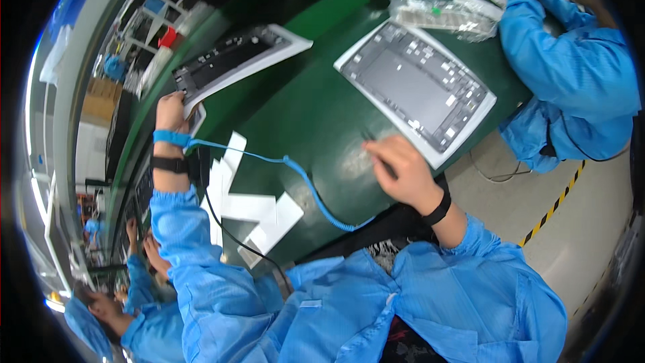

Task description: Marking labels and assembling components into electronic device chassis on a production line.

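At the left of the head view, my left hand [171,110] is closed on the near end of a dark tablet housing [232,60] with a white sheet under it. The housing is tilted. A blue wrist strap [172,138] circles that wrist. My right hand [403,169] hovers over the green table, fingers pinched around a thin dark tool [367,136], perhaps tweezers; most of it is hidden. Just beyond this hand a second tablet housing [410,77], grey with small parts along its edges, lies open side up on a white sheet.
Several white paper pieces [248,207] lie on the green table [269,121], left of its middle. The strap's coiled blue cord [316,198] crosses the table. Clear plastic packaging [443,15] is at the back. Co-workers in blue sit at right [571,60] and lower left [151,326].
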Action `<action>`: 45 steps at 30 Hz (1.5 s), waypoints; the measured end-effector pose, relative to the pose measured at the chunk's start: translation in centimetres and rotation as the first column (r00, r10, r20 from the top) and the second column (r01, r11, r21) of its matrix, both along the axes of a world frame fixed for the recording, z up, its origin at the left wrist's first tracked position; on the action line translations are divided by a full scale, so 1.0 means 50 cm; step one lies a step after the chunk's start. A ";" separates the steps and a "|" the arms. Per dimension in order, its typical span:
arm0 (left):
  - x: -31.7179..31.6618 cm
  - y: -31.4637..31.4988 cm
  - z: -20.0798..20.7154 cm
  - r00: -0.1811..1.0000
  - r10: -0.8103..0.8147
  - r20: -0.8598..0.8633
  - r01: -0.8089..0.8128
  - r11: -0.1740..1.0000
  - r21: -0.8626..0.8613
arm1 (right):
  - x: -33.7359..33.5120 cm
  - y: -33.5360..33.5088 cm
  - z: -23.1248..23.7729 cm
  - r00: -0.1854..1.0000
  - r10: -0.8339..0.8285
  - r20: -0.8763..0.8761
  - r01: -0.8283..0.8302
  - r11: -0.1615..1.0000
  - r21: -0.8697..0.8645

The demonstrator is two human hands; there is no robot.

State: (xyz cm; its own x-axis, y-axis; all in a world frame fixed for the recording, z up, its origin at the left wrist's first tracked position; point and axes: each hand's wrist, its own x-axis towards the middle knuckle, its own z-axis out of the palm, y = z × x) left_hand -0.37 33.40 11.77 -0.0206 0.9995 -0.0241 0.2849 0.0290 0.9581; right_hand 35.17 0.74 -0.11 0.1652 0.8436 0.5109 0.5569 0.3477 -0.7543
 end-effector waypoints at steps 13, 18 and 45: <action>0.092 -0.695 -0.194 0.871 0.340 0.355 -0.323 0.940 -0.110 | 0.002 0.031 0.002 0.955 0.147 -0.259 -0.174 0.981 -0.085; 0.116 -0.734 -0.217 0.765 0.337 -0.549 -0.312 0.939 0.141 | -0.007 0.020 0.009 0.996 0.093 0.006 -0.090 0.972 -0.218; -0.004 -0.841 -0.231 0.481 0.192 -0.856 -0.119 0.981 0.153 | -0.492 0.054 0.046 0.729 0.587 -0.352 -0.684 0.608 -0.402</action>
State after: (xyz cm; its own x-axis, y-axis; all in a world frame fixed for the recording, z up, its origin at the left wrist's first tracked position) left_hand -0.58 -8.67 0.20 -0.1498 0.9759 0.1587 0.9659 0.1101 0.2345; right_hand 10.55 3.42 2.21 -0.4682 0.8830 0.0341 0.1849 0.1356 -0.9734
